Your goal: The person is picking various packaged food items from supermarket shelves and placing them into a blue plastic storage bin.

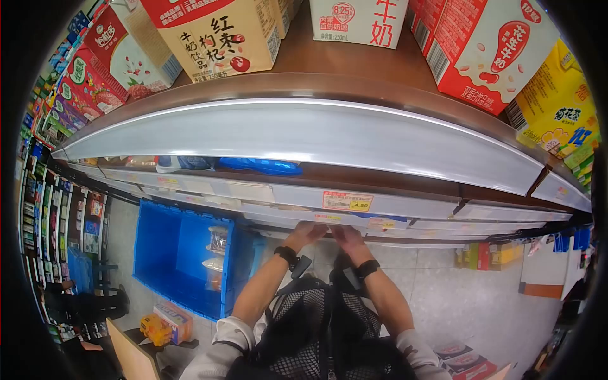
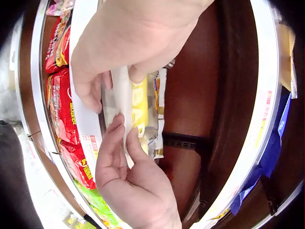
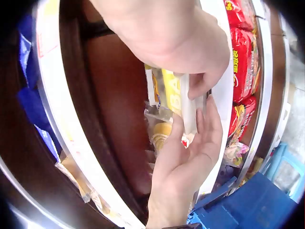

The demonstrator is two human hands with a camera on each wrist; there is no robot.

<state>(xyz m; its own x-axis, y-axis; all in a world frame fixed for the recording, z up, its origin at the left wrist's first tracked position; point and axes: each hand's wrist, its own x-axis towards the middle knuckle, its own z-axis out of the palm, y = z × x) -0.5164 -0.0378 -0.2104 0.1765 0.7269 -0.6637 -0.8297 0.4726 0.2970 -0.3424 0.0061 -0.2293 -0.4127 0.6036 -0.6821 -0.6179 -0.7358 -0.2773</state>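
Observation:
Low at the shelf front in the head view, my left hand (image 1: 306, 235) and right hand (image 1: 348, 240) are close together. Both pinch the pale edge of a clear and yellow plastic package (image 2: 139, 102) between thumbs and fingers. In the left wrist view the left hand (image 2: 128, 40) comes from above and the right hand (image 2: 138, 191) from below. The right wrist view has the right hand (image 3: 176, 38) at the top and the left hand (image 3: 183, 162) beneath. Pale letters show on the yellow part of the package; the fingers cover some of it.
Red packets (image 2: 62, 107) line a shelf beside the hands. Drink cartons (image 1: 361, 22) stand on the top shelf, whose pale front edge (image 1: 304, 130) juts out above the hands. A blue crate (image 1: 174, 253) with some packages inside is to the left. Boxes (image 1: 465, 361) lie at lower right.

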